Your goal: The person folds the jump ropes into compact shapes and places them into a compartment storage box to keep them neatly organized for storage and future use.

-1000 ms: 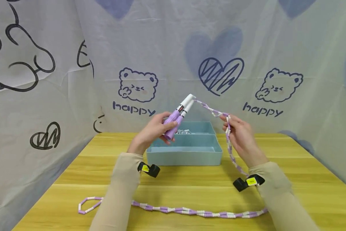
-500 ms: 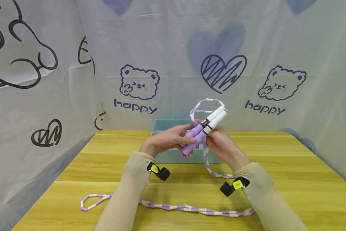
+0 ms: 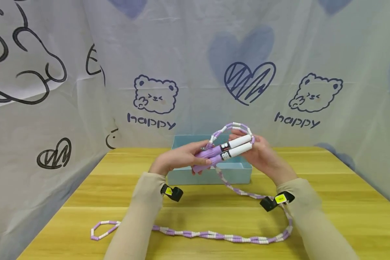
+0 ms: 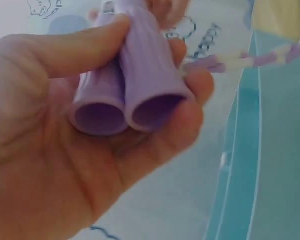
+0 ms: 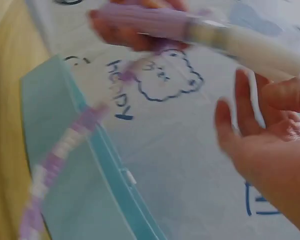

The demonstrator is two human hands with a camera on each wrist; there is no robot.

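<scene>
My left hand [image 3: 176,157] grips the two handles of a beaded jump rope side by side, thumb across their purple grips [image 4: 150,60]. The white handle ends [image 3: 240,143] point right. A loop of the purple-and-white beaded cord [image 3: 235,125] arches over the handles and runs back to the left hand. Close behind the white ends is my right hand [image 3: 263,155]; its fingers [image 5: 245,102] are loosely extended with nothing gripped in the right wrist view. From the left hand the cord hangs down and trails over the table, ending left in a small closed loop [image 3: 95,236].
Behind the hands stands a light blue divided box [image 3: 211,177], partly hidden by them. The wooden table [image 3: 94,195] carries the trailing cord [image 3: 195,234] near its front. A printed cloth curtain [image 3: 195,54] hangs behind and along the sides.
The right hand has brought a length of cord left to the left hand and let it go, then moved back right. The handles have tilted flatter, and cord now loops over them.
</scene>
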